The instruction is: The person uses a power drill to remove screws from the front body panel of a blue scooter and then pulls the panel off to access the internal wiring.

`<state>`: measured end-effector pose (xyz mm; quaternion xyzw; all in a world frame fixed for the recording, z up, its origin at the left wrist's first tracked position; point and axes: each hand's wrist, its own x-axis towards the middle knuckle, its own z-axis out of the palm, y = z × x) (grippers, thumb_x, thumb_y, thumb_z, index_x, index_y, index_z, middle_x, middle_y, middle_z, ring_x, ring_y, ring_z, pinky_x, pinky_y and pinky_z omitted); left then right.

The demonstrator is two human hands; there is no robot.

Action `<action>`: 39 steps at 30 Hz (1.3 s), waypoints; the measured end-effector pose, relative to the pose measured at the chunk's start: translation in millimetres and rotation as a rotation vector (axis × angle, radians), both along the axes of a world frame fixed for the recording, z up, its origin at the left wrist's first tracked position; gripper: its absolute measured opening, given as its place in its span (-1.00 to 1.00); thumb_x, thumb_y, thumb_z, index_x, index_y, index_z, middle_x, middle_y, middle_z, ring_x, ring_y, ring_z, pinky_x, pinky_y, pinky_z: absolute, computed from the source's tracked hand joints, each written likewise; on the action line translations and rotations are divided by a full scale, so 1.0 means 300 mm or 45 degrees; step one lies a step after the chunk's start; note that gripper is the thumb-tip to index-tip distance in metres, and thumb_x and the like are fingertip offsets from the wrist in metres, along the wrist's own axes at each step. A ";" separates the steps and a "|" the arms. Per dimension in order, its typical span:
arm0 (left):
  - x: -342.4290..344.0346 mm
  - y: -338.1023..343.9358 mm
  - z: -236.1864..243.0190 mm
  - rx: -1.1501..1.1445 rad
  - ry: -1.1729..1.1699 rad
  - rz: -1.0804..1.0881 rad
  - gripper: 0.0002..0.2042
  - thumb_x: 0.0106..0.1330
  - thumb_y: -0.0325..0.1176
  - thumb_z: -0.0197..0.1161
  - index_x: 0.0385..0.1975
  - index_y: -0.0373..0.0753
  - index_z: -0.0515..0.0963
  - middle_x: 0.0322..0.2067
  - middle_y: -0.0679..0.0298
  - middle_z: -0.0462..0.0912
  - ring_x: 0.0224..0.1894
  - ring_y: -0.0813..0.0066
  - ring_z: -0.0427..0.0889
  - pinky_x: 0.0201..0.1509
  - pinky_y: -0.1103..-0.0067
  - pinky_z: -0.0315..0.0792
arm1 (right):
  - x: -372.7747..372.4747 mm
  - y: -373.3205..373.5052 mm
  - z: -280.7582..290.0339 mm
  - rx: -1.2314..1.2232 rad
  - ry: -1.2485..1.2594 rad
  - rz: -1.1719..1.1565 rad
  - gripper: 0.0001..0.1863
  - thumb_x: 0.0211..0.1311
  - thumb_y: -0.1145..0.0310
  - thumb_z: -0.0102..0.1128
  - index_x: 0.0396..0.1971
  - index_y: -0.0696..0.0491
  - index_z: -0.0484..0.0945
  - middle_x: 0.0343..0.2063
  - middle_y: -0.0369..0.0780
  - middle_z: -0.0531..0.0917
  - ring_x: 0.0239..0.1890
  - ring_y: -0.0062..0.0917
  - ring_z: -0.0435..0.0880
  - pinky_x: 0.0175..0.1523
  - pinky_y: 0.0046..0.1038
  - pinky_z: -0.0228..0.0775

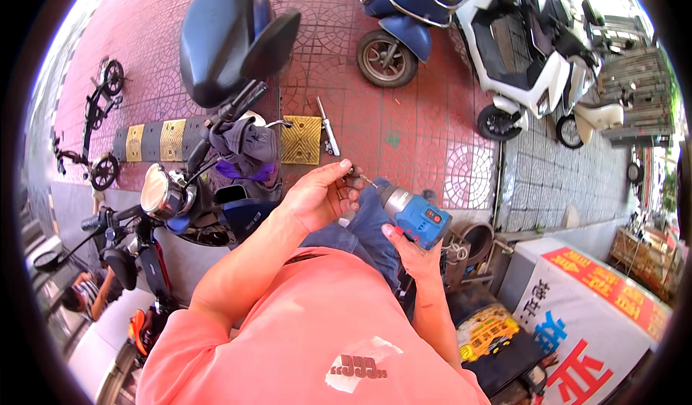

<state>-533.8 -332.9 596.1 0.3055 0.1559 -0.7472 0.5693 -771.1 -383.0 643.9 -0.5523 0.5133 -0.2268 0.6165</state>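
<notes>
Grip, right hand: wrapped around a blue drill from the near side; trigger hidden, so cannot tell whether pressed.
Grip, left hand: curled, with fingertips gathered at the far end of the drill bit; pinched or merely close, cannot tell.
Red paving: well below; hard enough, by its look, to damage the drill after a slip from a loosened right-hand hold.
Jeans: just behind the drill in this view; possibly liable to catch on spinning metal if lowered too near.
Blue drill: held in front of the body, to the right of centre; apt to twist in a one-handed grip under a sudden load. Pointing away from the right hand, up and left toward the left hand; long axis slanted from lower right to upper left.
Chuck: silver, facing the left hand; risk of a wobbling bit if poorly tightened.
Drill bit: thin, roughly in line with the chuck, tip toward the left fingertips; likely to nick skin if started by an accidental trigger squeeze.
</notes>
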 end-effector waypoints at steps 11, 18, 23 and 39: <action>0.126 -0.193 -0.222 -0.016 -0.091 0.830 -0.76 0.58 -0.25 0.16 -0.10 -0.31 0.62 -0.31 0.20 0.74 -0.36 0.44 0.70 -0.23 0.43 0.62 | 0.418 -0.616 -0.274 0.071 -0.073 0.813 -0.65 0.10 0.52 0.58 -0.11 0.14 0.65 -0.39 -0.38 0.66 -0.43 -0.76 0.55 -0.35 -0.63 0.39; 0.059 -0.377 -0.423 0.139 -0.372 1.470 -0.81 0.55 -0.30 0.21 -0.10 -0.31 0.62 -0.32 0.22 0.71 -0.42 0.48 0.68 -0.30 0.39 0.67 | 0.674 -0.925 -0.486 0.483 0.092 1.287 -0.72 0.15 0.47 0.52 -0.16 0.11 0.65 -0.48 -0.33 0.67 -0.50 -0.59 0.65 -0.36 -0.51 0.53; 0.010 -0.414 -0.446 0.236 -0.389 1.709 -0.79 0.52 -0.30 0.26 -0.09 -0.34 0.63 -0.32 0.22 0.71 -0.42 0.48 0.69 -0.31 0.43 0.66 | 0.780 -0.979 -0.524 0.942 0.244 1.452 -0.73 0.18 0.41 0.47 -0.17 0.15 0.61 -0.48 -0.23 0.66 -0.50 -0.47 0.66 -0.35 -0.40 0.57; 0.019 -0.136 -1.501 0.662 -0.557 2.361 -0.84 0.37 -0.32 0.29 -0.37 -0.29 0.59 -0.52 0.26 0.66 -0.61 0.56 0.60 -0.61 0.56 0.49 | 1.081 -0.596 -1.710 1.055 0.388 2.168 -0.64 0.16 0.23 0.45 -0.16 0.05 0.52 -0.42 -0.24 0.53 -0.31 -0.41 0.54 -0.08 -0.25 0.47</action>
